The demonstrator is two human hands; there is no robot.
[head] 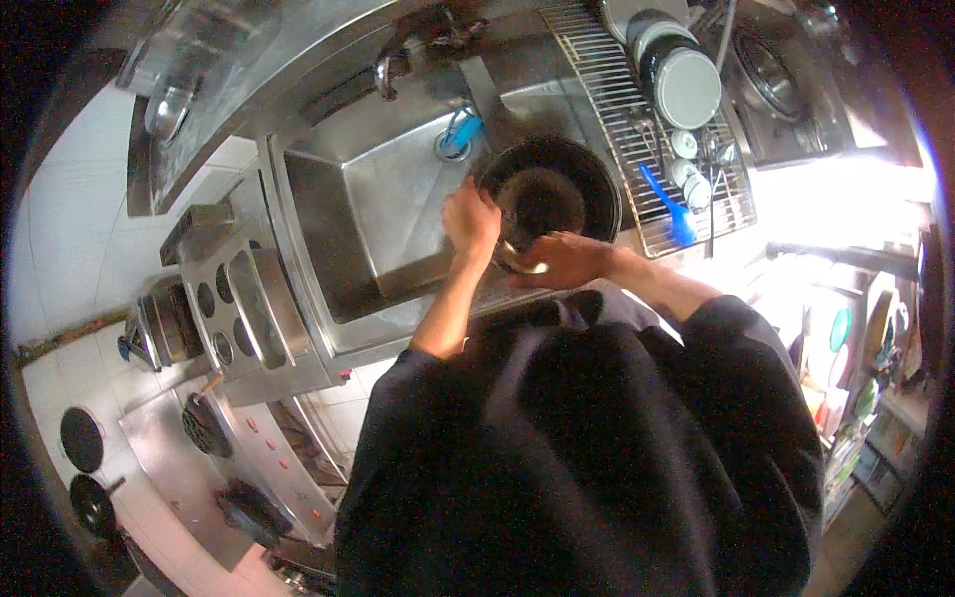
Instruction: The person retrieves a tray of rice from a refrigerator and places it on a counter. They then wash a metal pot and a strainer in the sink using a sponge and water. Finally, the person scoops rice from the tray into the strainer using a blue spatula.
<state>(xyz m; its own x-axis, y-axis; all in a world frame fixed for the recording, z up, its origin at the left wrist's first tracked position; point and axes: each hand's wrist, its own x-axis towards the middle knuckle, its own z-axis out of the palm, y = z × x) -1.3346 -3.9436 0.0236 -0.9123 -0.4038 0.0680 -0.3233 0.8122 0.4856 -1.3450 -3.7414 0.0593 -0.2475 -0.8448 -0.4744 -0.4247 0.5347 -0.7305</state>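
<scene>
A large dark round metal pan is held over the right part of a stainless steel double sink. My left hand grips its left rim with the fingers curled. At the near rim lies my right hand, reaching into the pan's lower edge; its fingertips are blurred, and whether they hold anything cannot be made out. In the left basin, a blue item rests by the drain, below the metal faucet.
Right of the sink, a wire drying rack bears a blue spoon, stacked round containers and small white cups. A steel unit with round openings stands left, beside a cooking counter. Pans hang at the far left.
</scene>
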